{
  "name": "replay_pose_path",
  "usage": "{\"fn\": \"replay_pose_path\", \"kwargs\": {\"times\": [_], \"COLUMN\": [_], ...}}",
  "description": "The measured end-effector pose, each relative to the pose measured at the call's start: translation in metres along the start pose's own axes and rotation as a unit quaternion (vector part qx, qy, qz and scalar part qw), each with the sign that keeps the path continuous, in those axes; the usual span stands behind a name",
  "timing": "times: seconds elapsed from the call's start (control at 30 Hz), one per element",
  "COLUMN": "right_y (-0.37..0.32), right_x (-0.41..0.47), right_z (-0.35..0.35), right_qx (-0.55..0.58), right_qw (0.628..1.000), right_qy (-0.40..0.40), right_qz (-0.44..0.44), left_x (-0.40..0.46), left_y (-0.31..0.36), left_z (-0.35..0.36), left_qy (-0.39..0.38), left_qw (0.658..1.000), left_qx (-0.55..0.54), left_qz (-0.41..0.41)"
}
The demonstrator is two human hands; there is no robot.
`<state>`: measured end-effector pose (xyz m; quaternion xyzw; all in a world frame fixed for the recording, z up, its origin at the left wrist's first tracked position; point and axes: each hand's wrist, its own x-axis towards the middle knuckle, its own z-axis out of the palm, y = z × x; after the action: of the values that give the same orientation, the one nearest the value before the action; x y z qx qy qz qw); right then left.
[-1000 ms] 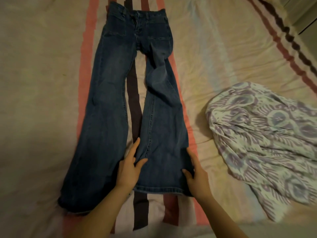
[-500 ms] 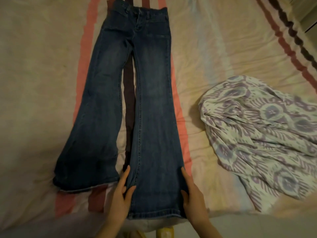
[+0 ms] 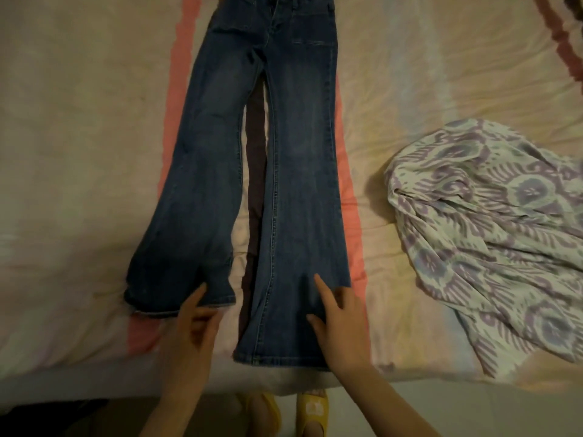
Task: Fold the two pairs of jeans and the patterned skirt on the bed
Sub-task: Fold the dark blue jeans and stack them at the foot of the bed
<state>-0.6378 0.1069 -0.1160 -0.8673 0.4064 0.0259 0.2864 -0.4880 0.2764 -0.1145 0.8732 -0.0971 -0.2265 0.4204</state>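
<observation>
Dark blue flared denim jeans flat mid-bed | left hand reaching at near hem, fingers loose, empty | right hand flat on other leg | crumpled purple-patterned skirt beside jeans | advice: align hems, then fold.

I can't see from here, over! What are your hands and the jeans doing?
Left hand open, at left hem. Right hand open, flat on right leg. Dark blue flared denim jeans spread unfolded. Crumpled purple-and-white patterned skirt lies apart, not in the way.

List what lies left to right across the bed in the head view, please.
Left jeans leg → left hand → right jeans leg → right hand → patterned skirt.
</observation>
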Motion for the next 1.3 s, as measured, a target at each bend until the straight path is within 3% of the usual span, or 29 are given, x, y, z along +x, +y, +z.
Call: {"fn": "replay_pose_path", "kwargs": {"times": [0.07,0.17,0.3,0.4,0.53,0.83,1.0,1.3], "right_y": [-0.028,-0.069,-0.109,-0.123,-0.134,-0.150,-0.147,-0.149], "right_x": [0.007,0.017,0.027,0.032,0.037,0.029,0.010,-0.026], "right_z": [0.005,0.021,0.046,0.059,0.074,0.083,0.077,0.055], "right_qx": [0.038,0.092,0.150,0.214,0.273,0.334,0.335,0.322], "right_qw": [0.997,0.985,0.972,0.961,0.950,0.938,0.937,0.942], "right_qy": [-0.043,-0.098,-0.142,-0.151,-0.147,-0.078,-0.057,-0.044], "right_qz": [-0.059,-0.112,-0.114,-0.084,-0.018,0.044,0.080,0.078], "left_x": [0.008,0.024,0.050,0.068,0.087,0.116,0.108,0.060], "left_y": [-0.003,-0.010,-0.048,-0.066,-0.071,-0.080,-0.069,-0.070], "left_z": [-0.025,-0.065,-0.092,-0.106,-0.113,-0.126,-0.137,-0.156], "left_qy": [0.067,0.098,-0.008,-0.089,-0.133,-0.170,-0.254,-0.242], "left_qw": [0.998,0.988,0.978,0.984,0.986,0.976,0.964,0.953], "left_qx": [0.002,0.120,0.200,0.138,0.038,0.068,-0.056,-0.183], "left_qz": [-0.002,0.021,0.059,0.075,0.092,0.116,0.059,-0.013]}}
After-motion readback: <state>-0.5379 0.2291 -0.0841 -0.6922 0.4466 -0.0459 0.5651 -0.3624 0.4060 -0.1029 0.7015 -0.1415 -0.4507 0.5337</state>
